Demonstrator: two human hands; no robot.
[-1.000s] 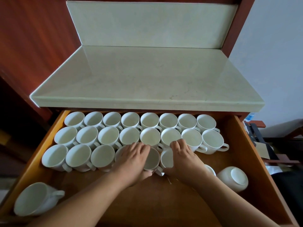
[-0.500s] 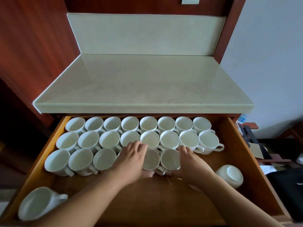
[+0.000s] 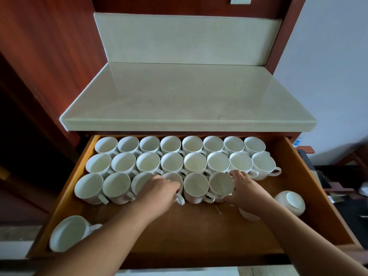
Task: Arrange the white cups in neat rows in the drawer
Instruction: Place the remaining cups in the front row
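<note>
Two hands at the unfinished third row of white ceramic cups [image 3: 195, 164] in the orange wooden drawer [image 3: 199, 234], pulled out below the pale stone table [image 3: 189, 96].
Grips fourth cup [image 3: 176, 177] of that row under the curled left hand [image 3: 159, 189]; pinches sixth cup [image 3: 220, 184] in the right hand [image 3: 246, 188], fingers behind, thumb in front, likely to press both snug against the second row, handles angled front-right like the rest. Leaves loose a tipped cup [image 3: 67, 233] front-left, an upturned cup [image 3: 289, 203] at the right and a third half hidden under the right wrist.
</note>
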